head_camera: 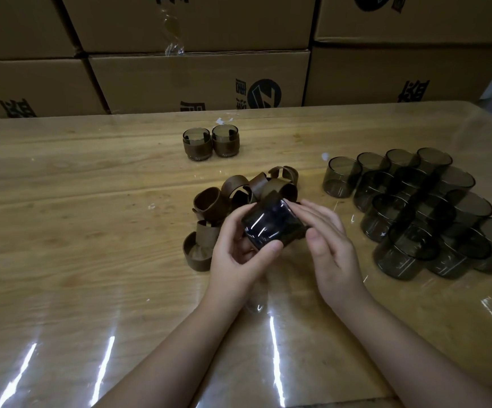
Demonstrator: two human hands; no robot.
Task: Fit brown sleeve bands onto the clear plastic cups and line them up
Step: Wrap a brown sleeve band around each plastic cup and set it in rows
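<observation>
Head view shows me first the wide wooden surface (91, 201) under a glossy clear cover, with stacked cardboard boxes (197, 81) behind it. On my right stands the group of bare cups (415, 213), upright and packed close together. In the middle lies the loose pile of brown bands (238, 192), pointing every way. Farther back, two finished cups (210, 142) stand side by side and touching, each with its band around the lower part.

The left hand (238, 260) grips the cup in work (265, 226), lifted above the surface just in front of the pile. Its thumb is on the near side and the other fingers curl behind the cup. The right hand (336, 251) is nearly flat, its fingers (312, 214) stretched and laid against the cup's right end; it closes round nothing that I can see. A brown edge shows at that end. I think it is the band, partly on.

The cup lies on its side, and its axis runs about left to right and a bit away from me. Which end is the mouth I cannot tell, because it is too dark.

For this step I would hold the cup firm with the left hand and push the band on square. I would turn the cup a little so the band does not ride up on one side, until it sits low as on the finished pair. Then I would stand the cup upright next to them.
</observation>
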